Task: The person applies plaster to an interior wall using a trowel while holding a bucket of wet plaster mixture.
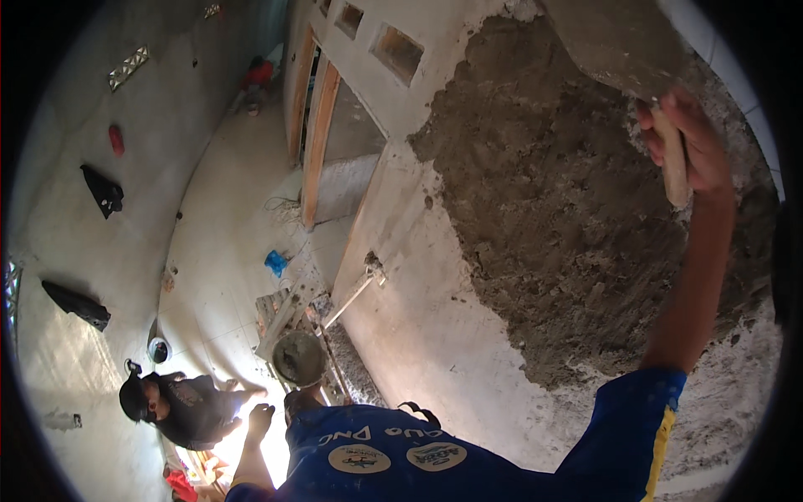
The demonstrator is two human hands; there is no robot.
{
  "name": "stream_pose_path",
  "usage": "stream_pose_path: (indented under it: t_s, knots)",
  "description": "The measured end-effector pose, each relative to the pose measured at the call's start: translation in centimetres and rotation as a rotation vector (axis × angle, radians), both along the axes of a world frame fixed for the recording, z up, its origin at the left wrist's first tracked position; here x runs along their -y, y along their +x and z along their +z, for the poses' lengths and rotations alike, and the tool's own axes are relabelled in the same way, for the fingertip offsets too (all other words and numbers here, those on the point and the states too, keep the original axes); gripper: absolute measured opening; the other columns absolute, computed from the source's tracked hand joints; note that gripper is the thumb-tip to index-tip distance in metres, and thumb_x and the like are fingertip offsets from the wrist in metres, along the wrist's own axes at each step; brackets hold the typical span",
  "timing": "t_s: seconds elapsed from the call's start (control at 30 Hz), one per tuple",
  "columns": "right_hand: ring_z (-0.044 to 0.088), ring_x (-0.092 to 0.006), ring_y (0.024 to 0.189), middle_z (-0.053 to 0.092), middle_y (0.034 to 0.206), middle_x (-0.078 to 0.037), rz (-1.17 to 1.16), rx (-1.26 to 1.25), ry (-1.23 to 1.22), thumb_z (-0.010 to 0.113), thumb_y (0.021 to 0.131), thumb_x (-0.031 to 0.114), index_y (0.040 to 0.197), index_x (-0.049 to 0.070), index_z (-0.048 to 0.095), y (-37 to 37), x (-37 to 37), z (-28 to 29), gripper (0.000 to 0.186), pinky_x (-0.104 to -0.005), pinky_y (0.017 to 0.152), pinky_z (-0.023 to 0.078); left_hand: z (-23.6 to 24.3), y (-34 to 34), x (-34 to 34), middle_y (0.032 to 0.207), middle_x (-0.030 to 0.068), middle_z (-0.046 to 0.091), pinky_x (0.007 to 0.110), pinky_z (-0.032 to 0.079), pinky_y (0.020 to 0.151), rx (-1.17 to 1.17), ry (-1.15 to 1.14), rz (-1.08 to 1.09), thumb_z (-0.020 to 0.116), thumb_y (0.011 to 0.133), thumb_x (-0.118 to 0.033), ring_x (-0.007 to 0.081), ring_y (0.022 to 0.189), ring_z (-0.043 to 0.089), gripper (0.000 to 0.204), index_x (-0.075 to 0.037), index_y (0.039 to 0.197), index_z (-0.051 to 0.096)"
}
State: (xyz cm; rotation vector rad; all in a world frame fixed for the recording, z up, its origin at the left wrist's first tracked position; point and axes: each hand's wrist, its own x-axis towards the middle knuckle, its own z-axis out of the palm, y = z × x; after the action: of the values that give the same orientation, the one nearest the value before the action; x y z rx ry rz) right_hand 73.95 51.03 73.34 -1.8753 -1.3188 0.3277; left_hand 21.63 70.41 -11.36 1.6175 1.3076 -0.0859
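My right hand (698, 138) is raised at the upper right, its fingers wrapped round the pale handle of a trowel (672, 159). The trowel's broad grey blade (619, 46) reaches up and left, against or close to the wall. Rough, wet-looking brown-grey mortar (552, 201) covers much of that wall beside my forearm. Low on the left, my left hand (261, 418) has curled fingers; whatever they may hold is hidden. Nearest to it is a round bucket (299, 358) with grey mortar inside.
Below me on the left stands another person in a dark shirt and cap (188, 410). Planks (284, 322) lie beside the bucket. A blue bag (276, 263) is on the floor. Wooden door frames (320, 142) and square wall openings (397, 54) are farther off.
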Motion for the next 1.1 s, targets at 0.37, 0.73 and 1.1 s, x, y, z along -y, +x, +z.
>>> stream_pose_path:
  t_s: [0.37,0.73,1.1]
  knots:
    - [0.051,-0.011,0.064,0.056,0.082,-0.004,-0.64,0.367,-0.339,0.056,0.091,0.046,0.116,0.008,0.059,2.7,-0.3,-12.5,0.046,-0.0298,0.062,0.047,0.5,-5.4,5.6,0.079,0.0085,0.062,0.034,0.048,0.055,-0.163,-0.132,0.076,0.066,0.085,-0.036,0.0181,0.065,0.059,0.041,-0.006,0.112,0.062]
    - [0.046,-0.0091,0.062,0.052,0.084,-0.001,-0.271,0.17,-0.749,0.059,0.09,0.034,0.127,0.007,0.048,8.0,-2.2,-35.6,0.047,-0.0273,0.052,0.041,11.7,1.9,8.3,0.125,0.0184,0.058,0.039,0.04,0.1,0.213,-0.247,0.136,0.056,0.085,-0.057,0.0321,0.117,0.054,0.066,-0.006,0.126,0.056]
    - [0.067,-0.0277,0.077,0.066,0.084,-0.016,0.495,0.427,-1.16,0.06,0.084,0.025,0.098,0.003,0.059,-6.8,-9.1,-66.8,0.026,-0.041,0.067,0.053,9.4,6.6,15.0,0.151,0.0216,0.021,0.061,0.019,0.109,-0.235,-0.301,-0.237,0.066,0.071,-0.063,0.0495,0.135,0.022,0.092,-0.018,0.144,0.034]
